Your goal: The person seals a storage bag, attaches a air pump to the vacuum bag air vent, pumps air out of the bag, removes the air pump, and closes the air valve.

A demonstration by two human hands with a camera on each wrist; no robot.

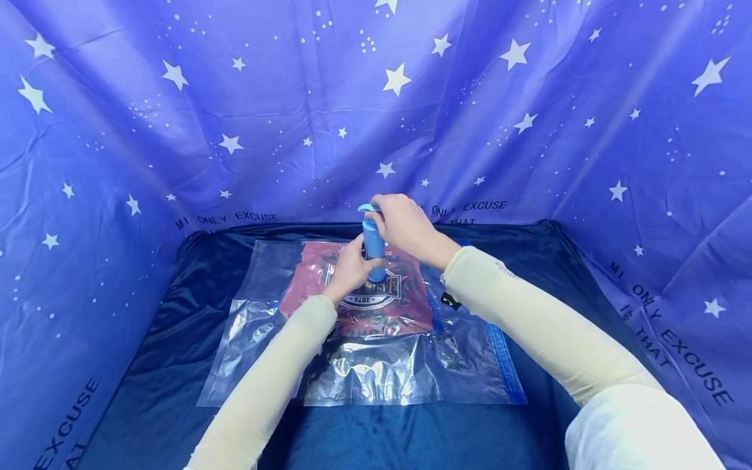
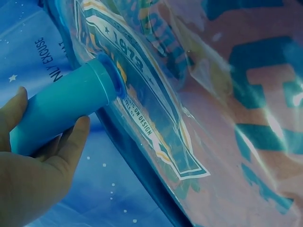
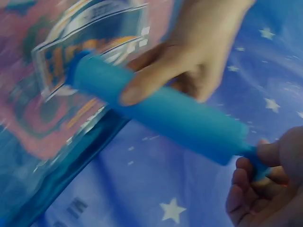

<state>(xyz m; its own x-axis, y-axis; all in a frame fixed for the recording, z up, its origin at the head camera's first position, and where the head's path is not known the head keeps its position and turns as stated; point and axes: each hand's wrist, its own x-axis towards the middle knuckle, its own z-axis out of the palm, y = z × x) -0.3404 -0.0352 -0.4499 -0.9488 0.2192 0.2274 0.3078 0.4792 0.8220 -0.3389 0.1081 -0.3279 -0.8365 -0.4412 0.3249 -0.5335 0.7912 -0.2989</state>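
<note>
A blue hand pump (image 1: 374,245) stands upright on a clear plastic vacuum bag (image 1: 376,372), its lower end against the film. Inside the bag lies a folded pink printed garment (image 1: 305,287). My left hand (image 1: 352,266) grips the pump's barrel, thumb on one side and fingers on the other, as the left wrist view also shows. Above it, my right hand (image 1: 405,222) holds the pump's handle (image 3: 255,161) with curled fingers. The right wrist view is slightly blurred. Whatever joins pump and bag is hidden under the pump's base.
Dark blue cloth (image 1: 376,434) covers the surface beneath the bag. A blue zip strip (image 1: 505,365) runs along the bag's right edge. By the right forearm lies a small black item (image 1: 450,300). Blue star-printed curtains (image 1: 329,117) enclose the back and both sides.
</note>
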